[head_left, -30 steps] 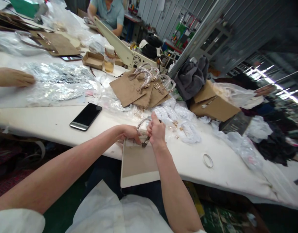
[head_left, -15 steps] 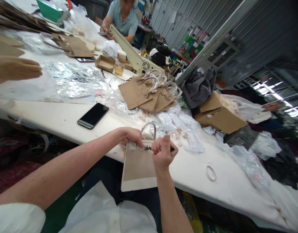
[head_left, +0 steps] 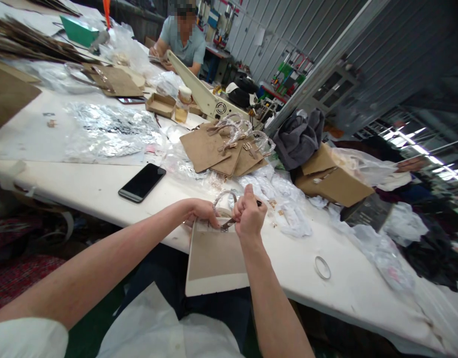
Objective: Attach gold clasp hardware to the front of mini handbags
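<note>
Gripping top edge of the pale panel [head_left: 216,258] w/ left fingers [head_left: 209,211], just under the looped handle [head_left: 225,193]; hanging it partly off the bench [head_left: 292,266] edge, over the lap [head_left: 165,273]. Clutching a slim tool [head_left: 228,224] (type unclear) in curled right fingers [head_left: 239,213], w/ its tip at the handle base. Prob. working the tool at that joint now; calls next for a firm left pinch & straight tool. Note phone [head_left: 141,183] left of fingers, brown panels [head_left: 203,149] beyond, pale ring [head_left: 317,263] to the right. Watch crumpled plastic [head_left: 296,216] & gold bits [head_left: 272,204] just past right fingers: poss. clutter in the way, tho apart from the panel.
</note>
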A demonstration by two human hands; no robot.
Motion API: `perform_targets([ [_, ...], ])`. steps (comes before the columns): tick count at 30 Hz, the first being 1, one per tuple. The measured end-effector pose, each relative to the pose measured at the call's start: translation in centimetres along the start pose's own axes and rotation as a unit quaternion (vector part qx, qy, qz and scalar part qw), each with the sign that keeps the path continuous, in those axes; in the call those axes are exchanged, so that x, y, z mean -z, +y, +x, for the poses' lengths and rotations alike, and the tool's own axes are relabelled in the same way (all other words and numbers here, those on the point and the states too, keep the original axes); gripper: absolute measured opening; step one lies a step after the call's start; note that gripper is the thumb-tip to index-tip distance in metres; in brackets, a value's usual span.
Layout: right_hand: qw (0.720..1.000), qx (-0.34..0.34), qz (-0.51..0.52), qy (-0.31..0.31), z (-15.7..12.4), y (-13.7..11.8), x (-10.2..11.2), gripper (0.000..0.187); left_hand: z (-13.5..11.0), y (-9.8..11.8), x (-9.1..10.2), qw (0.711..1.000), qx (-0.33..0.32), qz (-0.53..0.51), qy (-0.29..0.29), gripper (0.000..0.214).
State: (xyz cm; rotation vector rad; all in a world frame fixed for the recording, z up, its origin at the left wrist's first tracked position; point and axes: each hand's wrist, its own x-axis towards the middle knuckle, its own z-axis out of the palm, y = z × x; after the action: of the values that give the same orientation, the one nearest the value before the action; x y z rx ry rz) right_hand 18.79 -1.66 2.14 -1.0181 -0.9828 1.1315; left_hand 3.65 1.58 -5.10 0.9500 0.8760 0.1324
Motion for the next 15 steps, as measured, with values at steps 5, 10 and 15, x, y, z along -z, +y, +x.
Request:
perform_targets([
  [5, 1.0, 0.01, -0.023, -0.008, -0.5, 0.4, -0.2, 0.072, -0.1, -0.2, 0.0, 1.0, -0.011, 0.002, -0.009, 0.036],
  [10, 0.998, 0.049, -0.031, 0.007, -2.0, 0.8, 0.1, 0.072, -0.5, -0.1, -0.3, 1.0, -0.018, -0.003, -0.008, 0.029],
  [15, 0.993, 0.104, -0.048, 0.022, -4.0, 1.7, 0.9, 0.068, -0.5, -0.4, -0.3, 1.0, -0.028, -0.011, -0.005, 0.03],
])
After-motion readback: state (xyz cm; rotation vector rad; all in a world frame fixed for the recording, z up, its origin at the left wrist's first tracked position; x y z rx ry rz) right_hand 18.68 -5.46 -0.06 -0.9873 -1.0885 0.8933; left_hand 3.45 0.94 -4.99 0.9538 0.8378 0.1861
